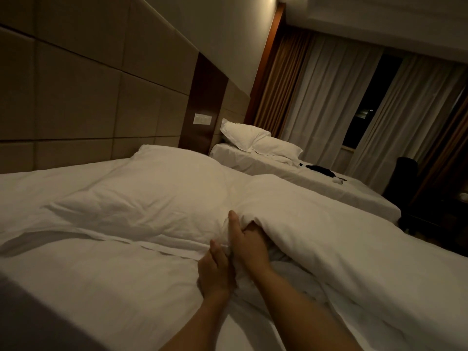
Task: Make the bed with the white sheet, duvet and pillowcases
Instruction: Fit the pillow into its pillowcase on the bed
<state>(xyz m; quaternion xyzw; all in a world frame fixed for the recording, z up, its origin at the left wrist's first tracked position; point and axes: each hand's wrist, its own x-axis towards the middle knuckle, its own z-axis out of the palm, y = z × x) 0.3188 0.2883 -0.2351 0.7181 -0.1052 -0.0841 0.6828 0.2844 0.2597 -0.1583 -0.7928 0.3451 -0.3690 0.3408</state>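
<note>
Near bed: a white fitted sheet [106, 282] lies smooth and flat over the mattress, its cotton surface finely creased. A padded headboard [76, 97] of large beige rectangular panels runs behind it, broken by a dark wooden strip carrying a pale switch plate [202, 119]. The white duvet [342, 239], thick and puffy, covers the right half of the bed, its upper edge rolled into a soft rounded fold. A plump rectangular pillow [157, 196] in a wrinkled white pillowcase lies at the head end, touching the duvet's fold. Far bed [329, 183]: white linen, two stacked pillows [250, 138] and a small dark item, too dim to identify. Pleated pale curtains [326, 105] hang beyond, beside brown drapes. Right hand [249, 243]: fingers curled under the duvet's upper edge, thumb on top, gripping the cloth. Left hand [215, 268]: just beside the right, fingers closed on bunched white fabric at the duvet's edge
</note>
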